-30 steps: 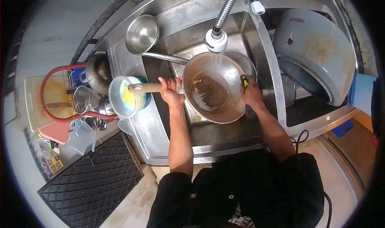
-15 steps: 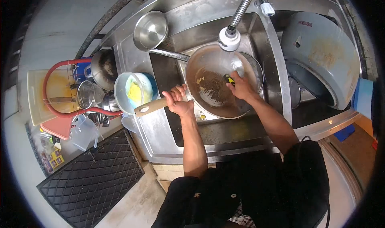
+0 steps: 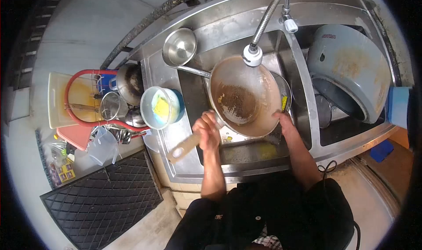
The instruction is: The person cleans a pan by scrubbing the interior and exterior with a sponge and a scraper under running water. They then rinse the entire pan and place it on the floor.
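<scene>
A large round frying pan (image 3: 244, 96) with brown burnt residue in its middle is tilted over the steel sink (image 3: 246, 151), under the flexible tap head (image 3: 252, 56). My left hand (image 3: 207, 129) grips the pan's pale wooden handle (image 3: 184, 146), which points down and left. My right hand (image 3: 282, 118) is at the pan's right rim, closed on a scrubber with a yellow and black handle (image 3: 284, 103); most of the scrubber is hidden behind the rim.
A steel ladle (image 3: 180, 48) rests at the sink's back left. A bowl with a yellow sponge (image 3: 161, 107) sits on the drainboard beside a red wire rack (image 3: 88, 100) with pots and strainers. A big grey lid (image 3: 349, 65) fills the right basin. A black mat (image 3: 101, 193) lies lower left.
The pan handle has swung down and left in my left hand. My right hand moved from inside the pan to its right rim. The view shifted slightly.
</scene>
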The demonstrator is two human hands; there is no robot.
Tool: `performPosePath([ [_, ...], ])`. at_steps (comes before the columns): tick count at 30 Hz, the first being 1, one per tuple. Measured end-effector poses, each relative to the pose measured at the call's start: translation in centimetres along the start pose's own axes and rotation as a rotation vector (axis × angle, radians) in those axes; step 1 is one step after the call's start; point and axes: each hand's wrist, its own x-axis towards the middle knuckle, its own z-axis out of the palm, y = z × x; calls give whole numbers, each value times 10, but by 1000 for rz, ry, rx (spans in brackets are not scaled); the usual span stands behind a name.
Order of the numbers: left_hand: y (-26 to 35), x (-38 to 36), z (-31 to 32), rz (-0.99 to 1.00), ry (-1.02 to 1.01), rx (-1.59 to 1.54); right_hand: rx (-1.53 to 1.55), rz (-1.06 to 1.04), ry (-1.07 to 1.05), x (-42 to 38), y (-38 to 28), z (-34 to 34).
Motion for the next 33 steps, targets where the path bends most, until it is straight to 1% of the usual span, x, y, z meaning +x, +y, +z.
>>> performPosePath([
  [1, 7, -6, -6, -96, -96, 41, 6, -11, -3, 3, -3, -4],
  [3, 61, 4, 3, -223, -450, 499, 4, -145, 95, 9, -14, -5],
  [4, 76, 0, -4, -216, -450, 504, -38, -147, 146, 1, -34, -3],
  [5, 89, -6, -12, -580, -304, 385, -38, -152, 141, 1, -44, -3],
  [6, 99, -9, -22, -936, -147, 247, -93, -270, 245, 1, -53, -7],
  [7, 100, -11, -46, -932, -148, 240, -151, -390, 352, 0, -62, -10],
  [8, 94, -19, -82, -994, -107, -155, -157, -395, 357, -10, -74, -10],
  [9, 89, -25, -106, -1037, -64, -554, -190, -494, 297, -25, -89, -7],
  [10, 79, -17, -113, -1189, -23, -485, -227, -603, 236, -38, -106, -5],
  [11, 67, -10, -114, -1185, -31, -507, -244, -614, 246, -51, -120, -4],
  [13, 45, 6, -114, -1519, -276, -147, -476, -781, 389, -75, -142, 0],
  [14, 27, 9, -109, -1479, -513, -141, -501, -828, 320, -83, -152, -2],
  [15, 8, 8, -99, -1457, -624, -68, -514, -837, 328, -90, -159, 1],
  [17, -30, 4, -62, -1466, -715, 289, -691, -907, 444, -98, -171, 10],
  [19, -56, 4, -33, -1605, -531, -21, -709, -938, 450, -94, -175, 12],
  [20, -65, 6, -24, -1592, -542, -30, -742, -948, 480, -91, -175, 15],
  [22, -77, 3, -13, -1706, -301, -208, -846, -966, 525, -90, -177, 13],
  [23, -79, -1, -12, -1706, -303, -218, -855, -965, 528, -89, -179, 15],
  [25, -81, -9, -9, -1591, -383, 116, -892, -961, 479, -87, -182, 18],
  [26, -80, -8, -17, -1699, -409, 56, -900, -953, 484, -87, -183, 19],
  [27, -74, -8, -16, -1702, -414, 50, -1027, -828, 491, -86, -186, 21],
  [28, -64, -10, -16, -1641, -391, 83, -1146, -698, 491, -84, -187, 23],
  [29, -56, -15, -20, -1584, -362, 119, -1146, -689, 486, -81, -181, 23],
  [31, -58, -30, -33, -1630, -344, 52, -1374, -782, 370, -67, -164, 16],
  [32, -56, -40, -36, -1662, -255, -34, -1423, -916, 326, -60, -152, 21],
  [33, -56, -47, -38, -1688, -167, -118, -1427, -909, 315, -56, -146, 22],
])
